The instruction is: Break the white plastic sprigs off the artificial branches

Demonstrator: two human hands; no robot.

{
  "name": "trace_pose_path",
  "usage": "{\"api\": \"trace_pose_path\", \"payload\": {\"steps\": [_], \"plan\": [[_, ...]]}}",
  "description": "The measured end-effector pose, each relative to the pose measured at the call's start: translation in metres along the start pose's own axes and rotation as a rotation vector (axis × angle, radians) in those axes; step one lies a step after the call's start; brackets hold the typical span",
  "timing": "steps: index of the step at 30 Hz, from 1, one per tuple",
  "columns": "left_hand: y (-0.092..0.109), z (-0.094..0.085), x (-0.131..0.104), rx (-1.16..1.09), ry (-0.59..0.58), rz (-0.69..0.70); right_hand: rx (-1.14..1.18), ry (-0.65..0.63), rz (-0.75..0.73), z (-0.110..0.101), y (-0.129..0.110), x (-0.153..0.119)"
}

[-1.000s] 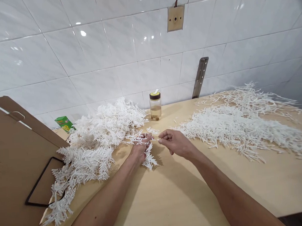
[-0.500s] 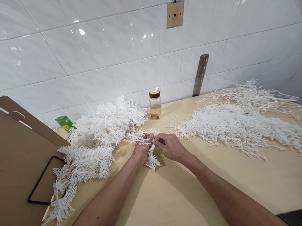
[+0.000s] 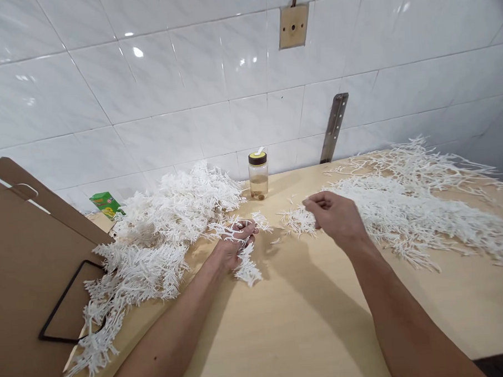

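My left hand (image 3: 236, 243) is closed on a white branching piece (image 3: 249, 266), which hangs below the fingers and also sticks out above them. To the right, my right hand (image 3: 336, 215) is raised over the near edge of the right-hand white heap (image 3: 414, 209), its thumb and fingertips pinched together. Whatever lies between those fingertips, if anything, is too small to make out. A larger pile of white branching pieces (image 3: 169, 214) lies left of my left hand.
A clear jar (image 3: 258, 182) with a dark and yellow lid stands behind my hands near the tiled wall. At the left are a cardboard box (image 3: 34, 276), a black wire frame (image 3: 57, 319) and a green packet (image 3: 106, 205). A metal bracket (image 3: 334, 128) leans on the wall.
My right hand has moved away from my left hand, rightward and up toward the right heap. My left hand stays nearly in place, still gripping the white piece.
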State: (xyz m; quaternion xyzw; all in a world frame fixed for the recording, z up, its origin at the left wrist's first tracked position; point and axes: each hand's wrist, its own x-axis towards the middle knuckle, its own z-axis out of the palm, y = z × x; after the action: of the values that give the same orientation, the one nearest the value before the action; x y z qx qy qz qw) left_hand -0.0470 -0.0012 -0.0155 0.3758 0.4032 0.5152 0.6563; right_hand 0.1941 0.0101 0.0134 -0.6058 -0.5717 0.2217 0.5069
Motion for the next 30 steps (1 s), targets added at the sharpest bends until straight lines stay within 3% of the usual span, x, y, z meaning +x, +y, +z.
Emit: {"api": "trace_pose_path", "payload": {"steps": [1, 3, 8, 11, 16, 18, 22, 30], "plan": [[0.001, 0.001, -0.001, -0.012, -0.026, -0.004, -0.100, 0.100, 0.027, -0.007, 0.009, 0.007], [0.002, 0.003, -0.004, -0.021, -0.076, -0.003, -0.180, 0.179, 0.057, -0.017, 0.023, 0.017], [0.000, 0.005, -0.007, -0.017, -0.141, -0.007, -0.262, 0.207, 0.119, -0.018, 0.030, 0.019], [-0.003, 0.005, -0.007, -0.016, -0.161, -0.031, -0.165, 0.097, 0.077, -0.006, 0.018, 0.011], [-0.008, 0.004, -0.003, -0.037, -0.162, -0.029, 0.089, -0.335, -0.031, 0.024, -0.003, -0.011], [-0.010, 0.004, -0.002, -0.031, -0.154, -0.028, 0.124, -0.445, -0.093, 0.033, -0.007, -0.017], [-0.011, 0.004, -0.001, -0.016, -0.135, -0.051, 0.119, -0.490, -0.154, 0.043, -0.009, -0.023], [-0.008, 0.009, -0.005, 0.015, -0.084, -0.045, 0.111, -0.470, -0.129, 0.049, -0.006, -0.026]]}}
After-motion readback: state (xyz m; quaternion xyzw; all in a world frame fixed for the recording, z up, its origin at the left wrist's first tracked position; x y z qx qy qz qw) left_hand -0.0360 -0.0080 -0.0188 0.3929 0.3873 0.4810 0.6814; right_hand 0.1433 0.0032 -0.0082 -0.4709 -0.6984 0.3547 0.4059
